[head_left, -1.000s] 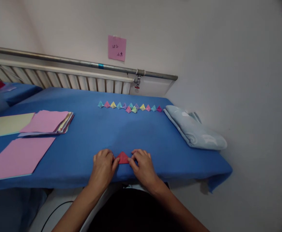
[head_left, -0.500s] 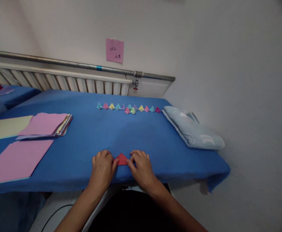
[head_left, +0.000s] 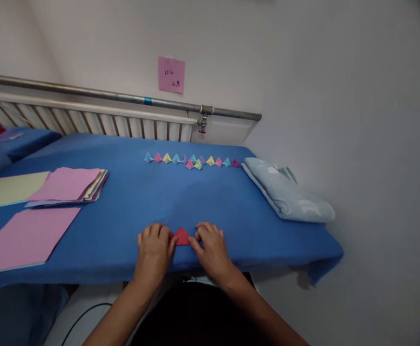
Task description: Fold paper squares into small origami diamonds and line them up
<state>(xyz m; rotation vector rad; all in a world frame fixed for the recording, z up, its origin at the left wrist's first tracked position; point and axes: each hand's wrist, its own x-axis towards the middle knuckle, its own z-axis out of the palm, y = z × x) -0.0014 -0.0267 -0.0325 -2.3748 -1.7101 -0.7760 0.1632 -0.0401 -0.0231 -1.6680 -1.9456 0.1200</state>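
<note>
A small red folded paper triangle (head_left: 181, 236) lies near the front edge of the blue-covered table (head_left: 148, 202). My left hand (head_left: 154, 250) presses on its left corner with curled fingers. My right hand (head_left: 210, 247) presses on its right corner the same way. Both hands rest on the cloth, and the lower part of the red paper is hidden between them.
A row of several small coloured folded paper pieces (head_left: 191, 160) lies at the back of the table. Pink sheet (head_left: 26, 236), a stack of coloured paper (head_left: 69, 185) and a yellow sheet (head_left: 10, 190) lie left. A folded light-blue cloth (head_left: 289, 194) lies right. A radiator (head_left: 87, 122) runs behind.
Both hands stay on the red paper triangle; the fingers have shifted only slightly. The view has drifted a little.
</note>
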